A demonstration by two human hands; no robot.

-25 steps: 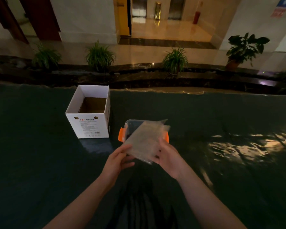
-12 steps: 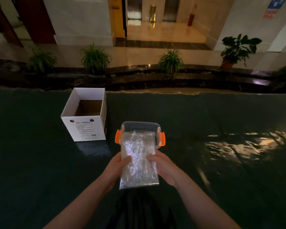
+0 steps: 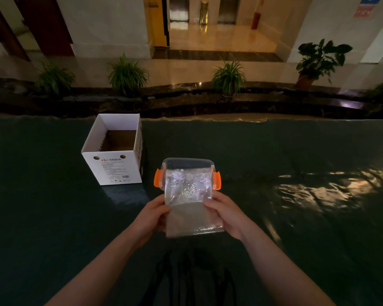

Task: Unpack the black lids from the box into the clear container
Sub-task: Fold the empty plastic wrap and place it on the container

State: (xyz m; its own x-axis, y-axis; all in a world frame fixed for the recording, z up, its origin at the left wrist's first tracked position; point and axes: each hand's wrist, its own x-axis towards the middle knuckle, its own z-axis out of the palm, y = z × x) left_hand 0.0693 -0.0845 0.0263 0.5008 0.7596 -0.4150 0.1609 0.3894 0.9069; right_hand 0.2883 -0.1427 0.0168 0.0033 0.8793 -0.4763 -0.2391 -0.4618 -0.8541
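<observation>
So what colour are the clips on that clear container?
Orange: the clips sit on both sides of the clear container, seen in the head view.

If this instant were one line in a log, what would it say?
left hand: holds plastic bag | right hand: holds bag | bag: over clear container | white box: open, left of container

head-worn view, forward-down, near hands (image 3: pixel 192 214)

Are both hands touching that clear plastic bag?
Touching. The head view shows the left hand and right hand pinching the plastic bag by its side edges.
</observation>
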